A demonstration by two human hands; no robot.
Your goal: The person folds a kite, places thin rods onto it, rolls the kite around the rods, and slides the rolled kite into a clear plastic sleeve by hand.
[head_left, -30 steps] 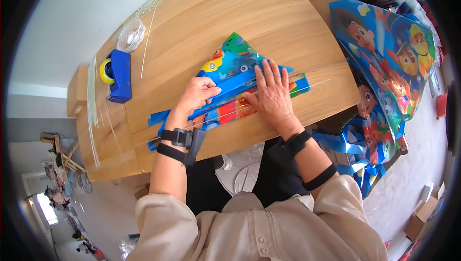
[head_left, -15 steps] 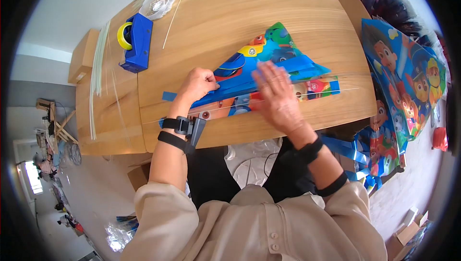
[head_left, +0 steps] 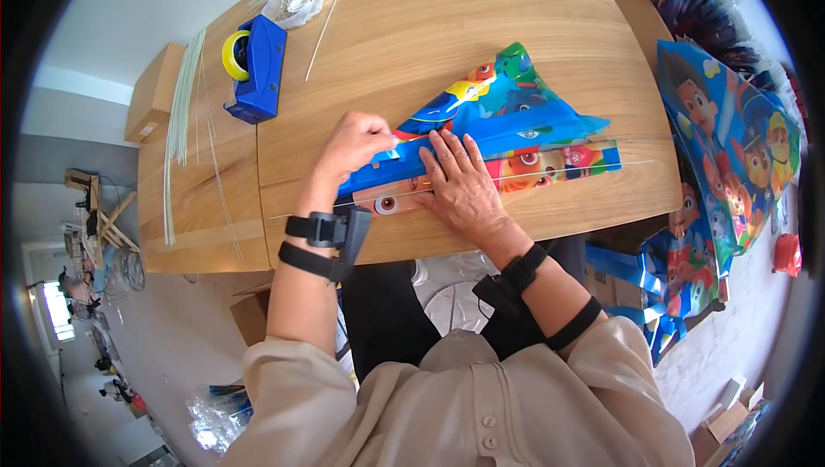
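Note:
A folded plastic sheet, blue with bright cartoon figures, lies on the wooden table in front of me. My left hand is closed in a pinch at the sheet's left part, where a small pale, shiny flap shows at the fingertips. Flat on the blue fold rests my right hand, fingers stretched and slightly spread, pressing the material down. A thin pale rod runs lengthwise along the near printed strip and sticks out past its right end; my right hand covers part of it.
At the left stand a blue tape dispenser with yellow tape and a clear bowl of small bits. Thin rods lie along the table's left side. More printed sheets hang off the right edge. A cardboard box sits at the far left.
My right hand, blurred before, has moved left and now lies still and flat on the sheet. My left hand has lifted slightly, and a pale flap shows at its fingertips.

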